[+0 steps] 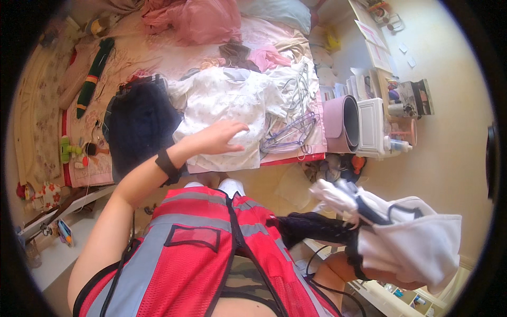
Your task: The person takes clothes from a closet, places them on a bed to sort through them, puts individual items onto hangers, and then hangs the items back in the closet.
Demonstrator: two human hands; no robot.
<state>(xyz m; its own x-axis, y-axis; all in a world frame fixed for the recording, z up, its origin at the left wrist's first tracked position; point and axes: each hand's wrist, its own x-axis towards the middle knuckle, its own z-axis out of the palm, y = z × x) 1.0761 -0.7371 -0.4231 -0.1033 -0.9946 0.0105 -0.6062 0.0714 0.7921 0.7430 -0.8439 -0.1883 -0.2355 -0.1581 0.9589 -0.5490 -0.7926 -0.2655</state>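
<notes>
My left hand [224, 138] is open, fingers apart, over the lower part of a white short-sleeved shirt [222, 100] with a faint print, spread out on the bed. Whether the palm touches the cloth I cannot tell. At the right, my right hand [393, 278] holds a bundle of clothes off the bed; its fingers are hidden under the cloth. A white garment [412, 243] makes up most of that bundle, with dark bluish cloth in its folds. A black garment [317, 228] stretches from it toward my vest.
Folded dark trousers [142, 116] lie left of the shirt, and several tangled hangers [290, 132] to its right. Pink bedding [195, 21] is heaped at the far side. Beside the bed stand a pink bin [338, 124] and a white drawer unit [371, 127].
</notes>
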